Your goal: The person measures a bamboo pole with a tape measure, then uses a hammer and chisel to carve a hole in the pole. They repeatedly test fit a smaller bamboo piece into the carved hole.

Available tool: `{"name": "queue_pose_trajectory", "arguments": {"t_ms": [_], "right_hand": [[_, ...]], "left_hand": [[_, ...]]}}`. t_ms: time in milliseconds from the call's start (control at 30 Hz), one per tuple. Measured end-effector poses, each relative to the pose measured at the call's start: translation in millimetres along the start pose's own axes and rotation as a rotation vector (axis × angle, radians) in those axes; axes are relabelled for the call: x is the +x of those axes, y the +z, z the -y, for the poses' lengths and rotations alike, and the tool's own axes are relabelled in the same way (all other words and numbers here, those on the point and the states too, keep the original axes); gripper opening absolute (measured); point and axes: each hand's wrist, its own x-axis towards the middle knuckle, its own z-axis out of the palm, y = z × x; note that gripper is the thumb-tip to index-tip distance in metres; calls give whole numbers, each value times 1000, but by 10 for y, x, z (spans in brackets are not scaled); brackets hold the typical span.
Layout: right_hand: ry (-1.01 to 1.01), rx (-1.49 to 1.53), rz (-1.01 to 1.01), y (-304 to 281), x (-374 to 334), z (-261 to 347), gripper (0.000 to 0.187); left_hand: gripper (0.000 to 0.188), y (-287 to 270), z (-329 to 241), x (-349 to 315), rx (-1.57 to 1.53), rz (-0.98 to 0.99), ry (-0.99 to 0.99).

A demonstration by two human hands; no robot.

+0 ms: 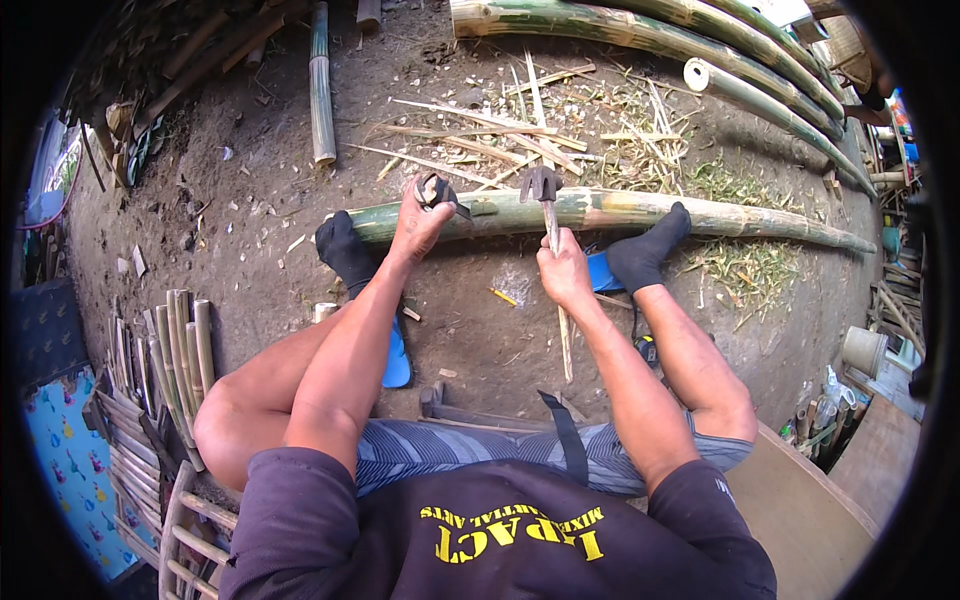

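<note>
A long green bamboo pole (pixel 640 207) lies across the ground in front of me, passing by both my feet. My left hand (pixel 416 228) is closed around a short dark tool (pixel 432 192) with a pale round end facing up, held against the pole's left part. Its kind is hard to make out, and the fingers hide much of it. In my right hand (pixel 566 268) I grip a hammer (pixel 541 184) by its wooden handle. The hammer's dark metal head is over the pole, and the handle's lower end points back toward me.
Split bamboo strips (pixel 530 135) and shavings litter the dirt beyond the pole. Thick bamboo poles (pixel 650 35) lie at the far right, and another piece (pixel 321 90) at the far left. A yellow pencil-like stick (pixel 504 297) lies between my legs. Cut bamboo lengths (pixel 180 345) stand at left.
</note>
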Motion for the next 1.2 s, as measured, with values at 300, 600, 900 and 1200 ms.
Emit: {"name": "queue_pose_trajectory", "arguments": {"t_ms": [300, 600, 900, 1200], "right_hand": [[-212, -49, 1, -241, -11, 796, 25], [-842, -340, 54, -488, 138, 1698, 24], [-933, -519, 144, -422, 171, 2245, 24], [-833, -837, 245, -245, 126, 1941, 21]], "left_hand": [[46, 171, -193, -202, 23, 1, 118], [54, 243, -157, -184, -113, -41, 142], [49, 301, -8, -314, -205, -80, 123], [46, 301, 63, -310, -151, -55, -21]]}}
